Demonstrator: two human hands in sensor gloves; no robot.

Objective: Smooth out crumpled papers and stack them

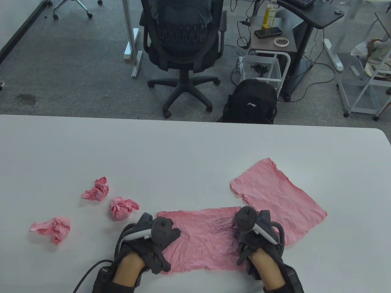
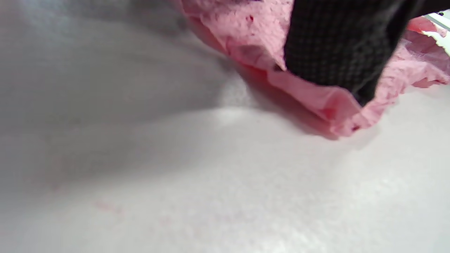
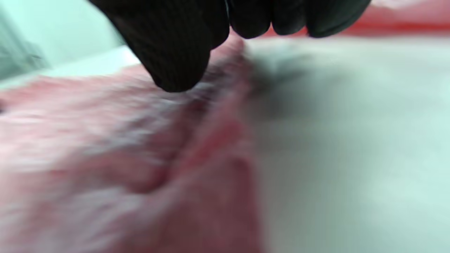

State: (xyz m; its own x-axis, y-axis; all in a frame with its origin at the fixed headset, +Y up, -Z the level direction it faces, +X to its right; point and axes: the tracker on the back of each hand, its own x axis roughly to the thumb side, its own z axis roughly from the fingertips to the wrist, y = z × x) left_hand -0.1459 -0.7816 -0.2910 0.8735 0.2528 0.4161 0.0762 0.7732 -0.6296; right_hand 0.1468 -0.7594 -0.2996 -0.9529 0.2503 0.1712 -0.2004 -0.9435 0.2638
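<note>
My left hand (image 1: 158,236) and right hand (image 1: 253,232) pinch opposite edges of a wrinkled pink paper sheet (image 1: 204,238) on the white table (image 1: 183,146); beside it a flattened sheet (image 1: 275,192), three crumpled balls (image 1: 122,208) left.

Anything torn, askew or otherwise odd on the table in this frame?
Nothing alarming. The flattened sheet lies askew, one corner under the right hand. Three crumpled balls wait at left.

Beyond our fingers (image 1: 175,233) the table (image 1: 183,152) lies open; three paper balls (image 1: 122,208) crowd their left, a flattened sheet (image 1: 275,195) their right.
</note>
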